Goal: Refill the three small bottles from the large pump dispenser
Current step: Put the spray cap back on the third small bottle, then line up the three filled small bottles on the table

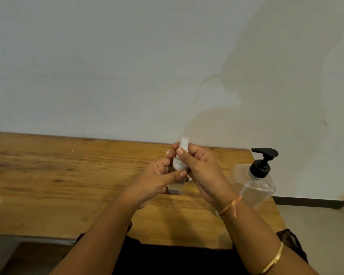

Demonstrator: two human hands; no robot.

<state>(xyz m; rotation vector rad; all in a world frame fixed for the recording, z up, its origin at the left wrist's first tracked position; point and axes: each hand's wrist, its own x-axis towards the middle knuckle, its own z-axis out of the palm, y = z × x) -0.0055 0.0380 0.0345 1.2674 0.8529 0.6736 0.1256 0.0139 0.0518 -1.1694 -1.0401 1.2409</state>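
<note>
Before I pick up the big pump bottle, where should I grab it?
Hold the clear body of the pump dispenser, below the black pump head, coming from its left. It stands upright near the right edge of the wooden table, so that side is probably safest. The pump head would likely sink if squeezed.

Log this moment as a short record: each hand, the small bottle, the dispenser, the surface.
left hand: grips the small bottle round its body
right hand: pinches the bottle's white top
small bottle: held roughly upright above the table
pump dispenser: clear, black pump head, stands on the table to the right, untouched
table: wooden, set against a white wall
</note>
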